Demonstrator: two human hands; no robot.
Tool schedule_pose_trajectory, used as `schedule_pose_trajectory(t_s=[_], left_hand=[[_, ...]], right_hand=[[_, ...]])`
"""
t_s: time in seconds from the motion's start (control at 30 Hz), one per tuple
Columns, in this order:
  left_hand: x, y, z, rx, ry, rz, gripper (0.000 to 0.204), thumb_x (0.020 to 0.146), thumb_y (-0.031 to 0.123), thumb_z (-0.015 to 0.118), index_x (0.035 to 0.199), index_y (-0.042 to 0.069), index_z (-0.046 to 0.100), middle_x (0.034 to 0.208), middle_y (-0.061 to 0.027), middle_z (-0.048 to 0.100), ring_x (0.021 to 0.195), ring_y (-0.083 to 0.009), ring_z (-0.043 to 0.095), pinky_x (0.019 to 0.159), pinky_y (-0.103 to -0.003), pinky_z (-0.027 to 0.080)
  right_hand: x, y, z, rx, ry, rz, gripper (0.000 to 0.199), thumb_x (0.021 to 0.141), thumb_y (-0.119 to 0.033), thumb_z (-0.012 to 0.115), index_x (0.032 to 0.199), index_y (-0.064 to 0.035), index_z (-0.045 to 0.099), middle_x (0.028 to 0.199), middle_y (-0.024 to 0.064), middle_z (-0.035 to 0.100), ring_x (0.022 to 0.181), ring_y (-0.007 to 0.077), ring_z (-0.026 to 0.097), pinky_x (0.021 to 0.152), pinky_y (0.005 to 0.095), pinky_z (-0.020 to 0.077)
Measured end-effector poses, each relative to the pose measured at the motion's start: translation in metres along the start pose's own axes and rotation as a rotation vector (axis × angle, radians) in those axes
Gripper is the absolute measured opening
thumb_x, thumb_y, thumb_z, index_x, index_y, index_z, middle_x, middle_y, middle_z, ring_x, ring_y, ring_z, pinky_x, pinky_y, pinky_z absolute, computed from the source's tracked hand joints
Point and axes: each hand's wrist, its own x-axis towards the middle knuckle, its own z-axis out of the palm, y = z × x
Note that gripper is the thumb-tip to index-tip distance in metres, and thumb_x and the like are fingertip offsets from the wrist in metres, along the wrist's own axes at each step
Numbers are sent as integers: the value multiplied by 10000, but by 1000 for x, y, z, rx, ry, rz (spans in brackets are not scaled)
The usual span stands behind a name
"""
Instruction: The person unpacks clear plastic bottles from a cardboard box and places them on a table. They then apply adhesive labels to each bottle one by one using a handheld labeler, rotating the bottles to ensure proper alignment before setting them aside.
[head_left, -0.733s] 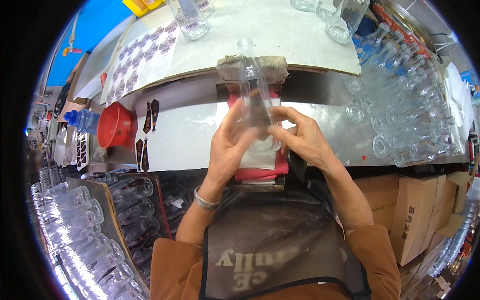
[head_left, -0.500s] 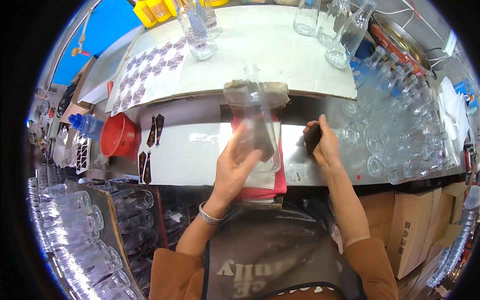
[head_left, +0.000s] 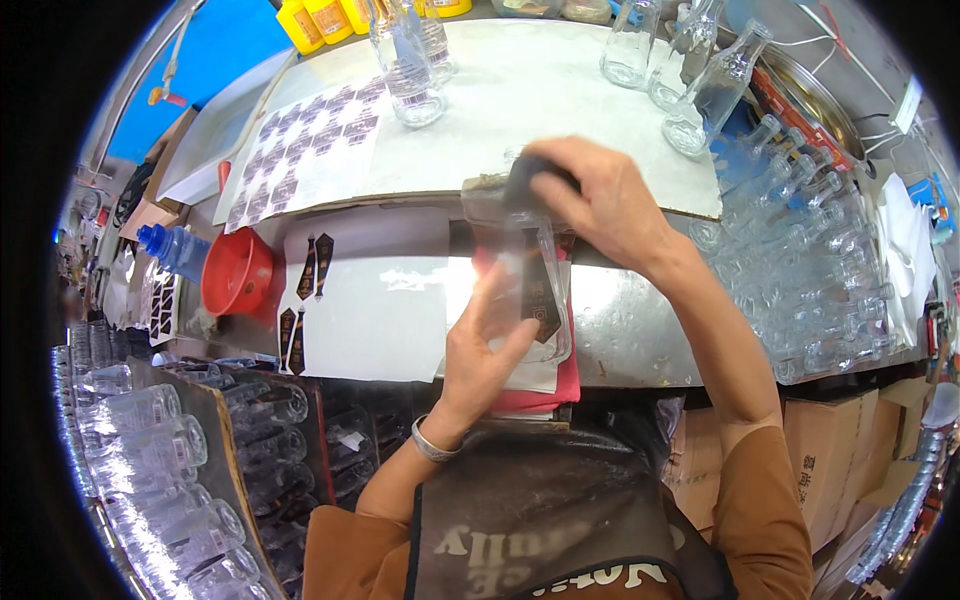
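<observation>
A clear glass bottle (head_left: 558, 285) lies in front of me, its neck away from me on a cloth-covered rest at the board's edge. On its upper side shows a black tie-shaped decal (head_left: 541, 310). My left hand (head_left: 475, 355) grips the bottle's left side, thumb near the base end. Over the shoulder and neck is my right hand (head_left: 610, 205), closed on a dark flat scraper-like piece (head_left: 532, 182). That piece is blurred and covers much of the neck. Left of the bottle, several tie-shaped decals (head_left: 318, 265) lie on a white sheet (head_left: 380, 330).
A red bowl (head_left: 238, 272) and a blue-capped plastic bottle (head_left: 178, 250) stand at the left. Printed label sheets (head_left: 310, 145) and upright glass bottles (head_left: 410, 95) are on the raised white board (head_left: 520, 80). Many bottles (head_left: 810, 260) crowd the right; cartons (head_left: 830, 460) stand below.
My right hand has swung left and away from me, bringing the dark piece from beside the bottle onto its neck end. My left hand stays on the bottle.
</observation>
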Motion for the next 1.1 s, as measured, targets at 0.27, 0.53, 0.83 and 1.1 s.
schedule_pose_trajectory(t_s=[0.27, 0.53, 0.83, 1.1], left_hand=[[5, 7, -19, -211, 3, -120, 590, 1021, 210, 501, 1528, -17, 300, 1484, -220, 452, 1353, -281, 483, 1093, -380, 424], [73, 12, 0, 22, 18, -147, 496, 1058, 460, 415, 1139, -3, 576, 1019, -98, 657, 913, -144, 628, 810, -288, 507], [70, 11, 20, 75, 103, -122, 519, 1060, 483, 395, 1044, -1, 581, 891, -94, 657, 777, -141, 624, 686, -269, 515], [72, 0, 16, 113, 98, -13, 609, 1024, 548, 429, 1102, -37, 581, 936, -148, 675, 879, -227, 662, 735, -336, 535]], right_hand=[[-80, -48, -2, 241, -218, -138, 266, 739, 15, 698, 991, -65, 667, 925, 99, 656, 892, 305, 635, 781, 389, 540], [-55, 18, 11, 602, -122, 739, 445, 1021, -381, 539, 1027, 23, 725, 930, 27, 692, 831, 79, 586, 768, 227, 473], [-37, 6, 23, 326, -244, 666, 623, 922, -584, 533, 743, -29, 751, 669, 141, 687, 654, 262, 663, 672, 349, 509], [-29, -1, 17, 299, -309, 694, 563, 946, -472, 570, 862, 59, 739, 720, 104, 702, 706, 132, 626, 701, 300, 508]])
